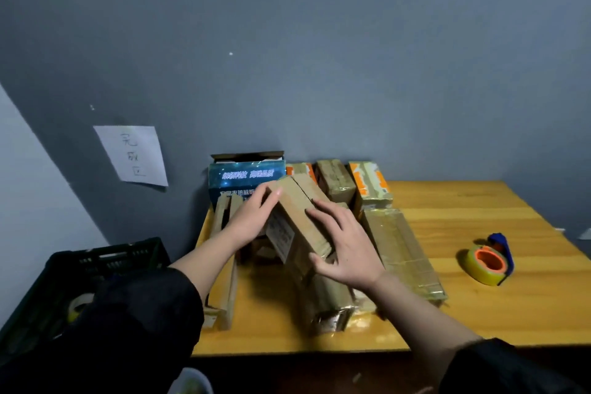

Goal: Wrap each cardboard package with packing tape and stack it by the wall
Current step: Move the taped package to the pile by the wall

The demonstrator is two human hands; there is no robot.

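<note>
A brown cardboard package (297, 217) with a white label on its side lies tilted on top of other packages at the table's left. My left hand (252, 217) holds its far left end, fingers round the corner. My right hand (343, 246) grips its near right end, fingers spread over the top and thumb under the edge. A tape dispenser (487, 262) with a yellowish roll, orange core and blue handle rests on the wooden table (479, 217) to the right, apart from both hands.
Several taped packages (403, 249) lie around the held one; more stand by the grey wall (319, 73), among them a blue printed box (246, 176) and orange-marked ones (369, 185). A black crate (64, 281) with a tape roll sits at left. A paper sign (132, 153) hangs on the wall.
</note>
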